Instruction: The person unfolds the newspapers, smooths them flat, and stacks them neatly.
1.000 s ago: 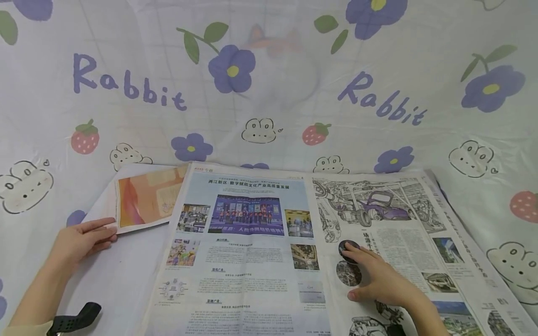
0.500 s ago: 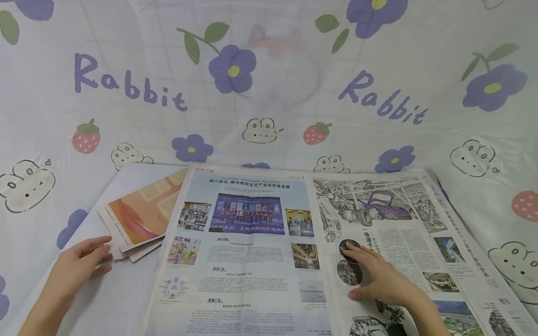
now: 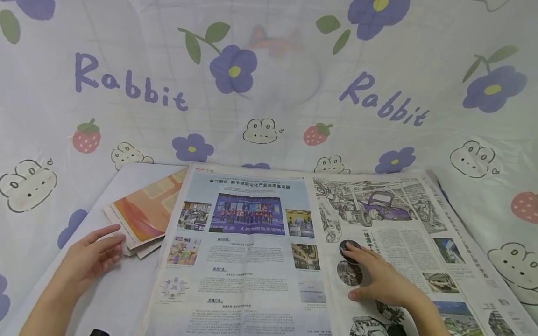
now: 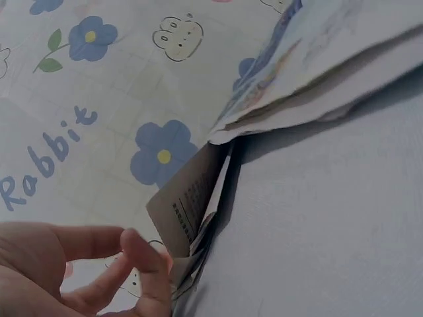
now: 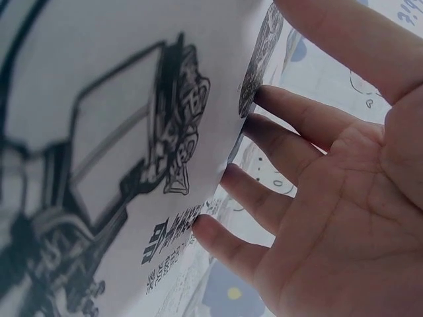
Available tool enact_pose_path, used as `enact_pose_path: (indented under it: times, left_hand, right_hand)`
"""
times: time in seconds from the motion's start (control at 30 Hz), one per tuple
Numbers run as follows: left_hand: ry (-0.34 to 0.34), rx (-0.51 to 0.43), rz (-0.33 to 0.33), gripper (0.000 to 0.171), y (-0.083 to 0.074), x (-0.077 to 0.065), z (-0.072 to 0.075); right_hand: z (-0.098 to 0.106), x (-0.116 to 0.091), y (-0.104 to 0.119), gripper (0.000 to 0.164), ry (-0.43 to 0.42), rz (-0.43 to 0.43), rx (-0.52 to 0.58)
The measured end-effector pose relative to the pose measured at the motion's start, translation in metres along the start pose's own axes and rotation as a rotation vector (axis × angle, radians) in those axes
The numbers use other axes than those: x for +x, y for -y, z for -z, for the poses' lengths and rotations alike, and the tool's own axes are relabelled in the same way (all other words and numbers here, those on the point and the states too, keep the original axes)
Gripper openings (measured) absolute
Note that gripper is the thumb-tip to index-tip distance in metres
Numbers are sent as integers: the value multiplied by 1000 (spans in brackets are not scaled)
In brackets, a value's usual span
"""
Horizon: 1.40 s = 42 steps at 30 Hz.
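Note:
A large newspaper [image 3: 245,280] lies spread on the white tabletop, with a purple car drawing on its right page. From under its left edge sticks out a folded orange-printed sheet [image 3: 145,212], its lower corner showing several layers. My left hand [image 3: 86,263] is beside that corner, fingers loosely bent and fingertips right at the paper's edge. In the left wrist view, the left hand's fingers [image 4: 149,264] overlap the end of the folded layers [image 4: 192,211]. My right hand [image 3: 384,280] rests on the right page with spread fingers, and its fingertips [image 5: 231,178] touch the paper.
Bare white tabletop [image 3: 113,298] shows left of the newspaper. A sheet printed with rabbits and flowers [image 3: 277,93] hangs behind the table. At the bottom edge, a small black object [image 3: 99,332] shows near the left forearm. More newspaper layers [image 3: 458,233] extend at the right.
The orange-printed sheet has swung its outer corner down toward me, then shifted slightly right. My left hand moved down off its edge, then back up and right to it. The right hand stays put.

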<state>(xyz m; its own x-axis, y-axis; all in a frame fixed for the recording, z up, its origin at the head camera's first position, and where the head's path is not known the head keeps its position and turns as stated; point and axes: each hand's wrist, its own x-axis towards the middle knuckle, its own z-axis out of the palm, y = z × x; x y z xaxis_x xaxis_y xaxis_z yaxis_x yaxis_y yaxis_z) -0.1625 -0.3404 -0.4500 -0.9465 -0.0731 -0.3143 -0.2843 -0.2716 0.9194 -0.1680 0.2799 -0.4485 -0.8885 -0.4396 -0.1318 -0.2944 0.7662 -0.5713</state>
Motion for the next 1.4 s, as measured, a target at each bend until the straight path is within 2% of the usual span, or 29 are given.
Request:
enact_pose_path:
  times: [0.07,0.1,0.23,0.3,0.33,0.4,0.5,0.57,0.6,0.63,0.67,0.73,0.87,0.97,1.07,1.2,1.3,1.4]
  left_hand:
    - [2,98,-2,16,0,1,-3]
    - [-4,180,-10,16,0,1,-4]
    - [-70,550,-45,49,0,-3,-10]
    - [-86,640,-48,61,-1,-8,-10]
    - [-83,634,-44,63,-1,-10,-10]
    - [-48,522,-32,66,-2,-14,-7]
    - [46,156,17,68,0,-15,-2]
    - [101,-120,55,57,1,-15,3]
    - [119,-229,76,48,2,-14,5]
    - [129,-306,91,39,2,-13,6]
    - [135,-326,94,31,3,-12,7]
    - [132,-270,91,18,3,-11,9]
    - [107,99,81,47,5,-12,8]
    - [117,239,132,64,5,-13,4]
    - [157,266,152,69,5,-13,1]
    - [197,254,105,71,6,-13,-2]
    - [218,229,67,62,8,-13,-2]
    - [283,181,35,45,11,-13,-1]
  right_hand:
    - [0,0,0,96,-3,4,-1]
    - [0,-1,0,96,-4,6,0]
    - [0,-1,0,96,-6,14,-2]
    - [0,-1,0,96,-5,14,-3]
    - [0,-1,1,96,-4,13,-3]
    - [0,-1,1,96,-4,12,-3]
    - [1,-1,1,96,-2,6,-8]
    - [1,-1,0,96,-4,3,-13]
    - [1,-1,0,96,-4,2,-14]
    - [1,-1,0,96,-4,0,-16]
    - [1,-1,-1,96,-4,0,-17]
    - [1,-1,-1,96,-3,1,-17]
    - [0,-1,-1,97,-1,3,-10]
    - [-1,-2,0,97,-5,6,-9]
    - [-2,-2,-1,97,-12,11,-15]
    - [-2,-2,-1,96,-18,15,-17]
    - [-2,-2,-1,96,-17,13,-17]
    - [-2,-2,-2,96,-14,7,-15]
